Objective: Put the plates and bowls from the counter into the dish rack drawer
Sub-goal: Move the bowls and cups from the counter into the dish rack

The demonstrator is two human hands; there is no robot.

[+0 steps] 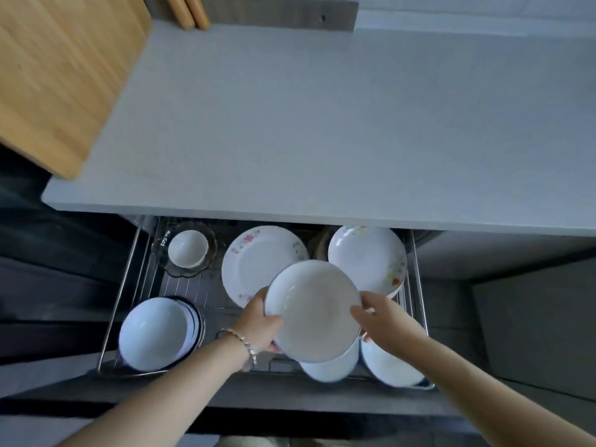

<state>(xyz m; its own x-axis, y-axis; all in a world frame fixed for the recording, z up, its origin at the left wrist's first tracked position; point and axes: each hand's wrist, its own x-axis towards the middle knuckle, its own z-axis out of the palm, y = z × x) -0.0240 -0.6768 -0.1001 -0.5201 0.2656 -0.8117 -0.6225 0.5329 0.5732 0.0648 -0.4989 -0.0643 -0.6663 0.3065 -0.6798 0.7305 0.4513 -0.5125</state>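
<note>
A plain white plate [314, 309] hangs above the open dish rack drawer [116, 298]. My left hand [263, 321] grips its left rim and my right hand [375, 317] grips its right rim. Under it in the drawer lie a floral plate [254, 262], a second floral dish [367, 256] at the back right, and two white bowls [329, 369] [390, 369] at the front right. A stack of blue-rimmed bowls [154, 333] sits front left. A small white bowl [188, 247] rests in a glass dish [211, 237] at the back left.
The grey counter [322, 124] spans the view above the drawer. A wooden cutting board [61, 75] lies on its left end, overhanging the edge. Wooden handles [190, 11] lie at the counter's back. Dark cabinet fronts flank the drawer on both sides.
</note>
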